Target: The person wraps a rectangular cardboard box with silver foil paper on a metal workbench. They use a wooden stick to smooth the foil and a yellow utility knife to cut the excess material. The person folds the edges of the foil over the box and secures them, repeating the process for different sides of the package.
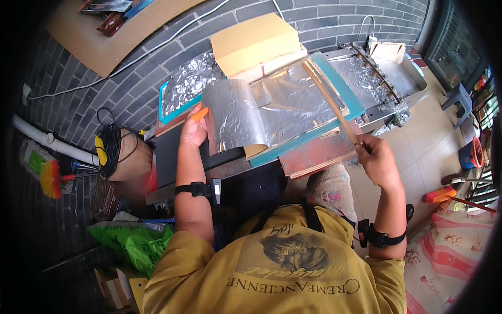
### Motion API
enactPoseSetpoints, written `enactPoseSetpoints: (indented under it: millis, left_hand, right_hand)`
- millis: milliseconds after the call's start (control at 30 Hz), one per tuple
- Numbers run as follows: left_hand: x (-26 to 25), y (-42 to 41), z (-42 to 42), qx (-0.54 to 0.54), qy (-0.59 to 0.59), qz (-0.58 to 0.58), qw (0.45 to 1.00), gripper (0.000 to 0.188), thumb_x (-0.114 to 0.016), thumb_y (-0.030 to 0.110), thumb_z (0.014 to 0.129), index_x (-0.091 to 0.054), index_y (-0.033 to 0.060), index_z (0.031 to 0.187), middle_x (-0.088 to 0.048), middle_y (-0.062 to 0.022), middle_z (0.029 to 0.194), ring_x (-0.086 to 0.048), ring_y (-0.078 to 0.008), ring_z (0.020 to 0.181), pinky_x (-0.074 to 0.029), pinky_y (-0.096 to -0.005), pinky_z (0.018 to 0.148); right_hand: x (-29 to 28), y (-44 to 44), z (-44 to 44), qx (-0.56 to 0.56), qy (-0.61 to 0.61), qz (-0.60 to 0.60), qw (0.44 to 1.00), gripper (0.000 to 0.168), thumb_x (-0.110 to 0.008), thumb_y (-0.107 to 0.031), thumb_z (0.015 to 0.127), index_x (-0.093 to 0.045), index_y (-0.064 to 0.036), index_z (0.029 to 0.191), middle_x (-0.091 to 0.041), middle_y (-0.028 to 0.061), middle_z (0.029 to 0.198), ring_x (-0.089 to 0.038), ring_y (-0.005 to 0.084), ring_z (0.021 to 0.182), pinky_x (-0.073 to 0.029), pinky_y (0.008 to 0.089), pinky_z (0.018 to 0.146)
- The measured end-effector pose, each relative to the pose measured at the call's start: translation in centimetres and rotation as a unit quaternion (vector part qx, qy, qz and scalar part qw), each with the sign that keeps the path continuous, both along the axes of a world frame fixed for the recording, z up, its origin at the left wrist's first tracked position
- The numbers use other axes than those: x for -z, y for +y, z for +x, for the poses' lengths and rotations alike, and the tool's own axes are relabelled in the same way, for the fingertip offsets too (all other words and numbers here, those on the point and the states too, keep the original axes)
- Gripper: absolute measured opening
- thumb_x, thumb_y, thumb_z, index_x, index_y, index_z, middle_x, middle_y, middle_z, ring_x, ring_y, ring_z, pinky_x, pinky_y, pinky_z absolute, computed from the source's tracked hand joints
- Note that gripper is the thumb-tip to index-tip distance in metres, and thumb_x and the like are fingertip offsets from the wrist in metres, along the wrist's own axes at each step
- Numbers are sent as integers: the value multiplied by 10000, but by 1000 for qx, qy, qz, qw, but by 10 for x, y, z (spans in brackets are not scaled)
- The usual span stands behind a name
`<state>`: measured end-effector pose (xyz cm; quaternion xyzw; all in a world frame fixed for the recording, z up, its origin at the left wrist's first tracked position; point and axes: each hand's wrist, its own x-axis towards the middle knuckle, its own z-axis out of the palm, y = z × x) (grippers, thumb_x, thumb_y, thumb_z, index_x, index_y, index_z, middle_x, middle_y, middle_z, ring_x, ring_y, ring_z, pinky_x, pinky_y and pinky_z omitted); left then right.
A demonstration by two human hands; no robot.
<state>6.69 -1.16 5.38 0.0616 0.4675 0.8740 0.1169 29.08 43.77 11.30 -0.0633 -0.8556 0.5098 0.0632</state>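
Note:
My left hand (pixel 195 127), with orange covers on its fingers, holds the left edge of a silvery foil-like sheet (pixel 235 112), which curls up over the work. Between the fingers of my right hand (pixel 374 159) is one end of a long thin wooden stick (pixel 331 100). The stick slants up and left across more thin, wrinkled silvery film (pixel 294 112). That film lies over a teal board (pixel 270 156), its right part edged by a pale frame. Whether the stick touches the film, I cannot tell.
A teal-edged tray (pixel 161 103) of crumpled foil stands at the back left, beside an open cardboard box (pixel 255 43). A reddish board (pixel 313 155) juts out near my lap. A metal tray with a toothed bar (pixel 376 72) lies to the right. Coiled black cable (pixel 113 149) sits left.

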Motion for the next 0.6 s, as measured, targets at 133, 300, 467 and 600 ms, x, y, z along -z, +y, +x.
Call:
enactPoseSetpoints:
  millis: [133, 300, 467, 600]
  left_hand:
    - [7, -19, 2, -74, 7, -15, 997, 291, -569, 119, 927, -558, 44, 1208, -628, -80, 1139, -607, -197, 1058, -474, -318, 959]
    - [7, -40, 8, -63, 8, -16, 998, 325, -569, 114, 928, -551, 33, 1242, -623, -75, 1174, -600, -184, 1082, -464, -309, 974]
    - [13, -62, 12, -88, 7, -23, 996, 319, -549, 93, 931, -558, 29, 1243, -619, -71, 1192, -597, -176, 1086, -464, -304, 968]
    - [6, -52, 17, -63, 8, -34, 997, 313, -542, 77, 927, -562, 24, 1236, -617, -76, 1193, -590, -176, 1096, -459, -296, 969]
  right_hand:
    - [-2, -3, 1, 0, -6, 17, 1000, 86, -576, -12, 865, -620, 52, 902, -490, 68, 598, -439, 110, 546, -387, 303, 519]
    - [-3, -1, 0, -8, -17, 46, 999, 112, -552, -41, 910, -625, 41, 929, -500, -9, 601, -450, 67, 538, -372, 258, 500]
    - [-6, -7, 0, 18, -11, 20, 1000, 108, -585, -17, 852, -635, 44, 925, -491, 102, 587, -453, 136, 537, -397, 321, 529]
    - [-1, -6, 1, 29, -17, 32, 999, 111, -583, -12, 861, -631, 51, 939, -509, 74, 598, -454, 106, 557, -394, 302, 529]
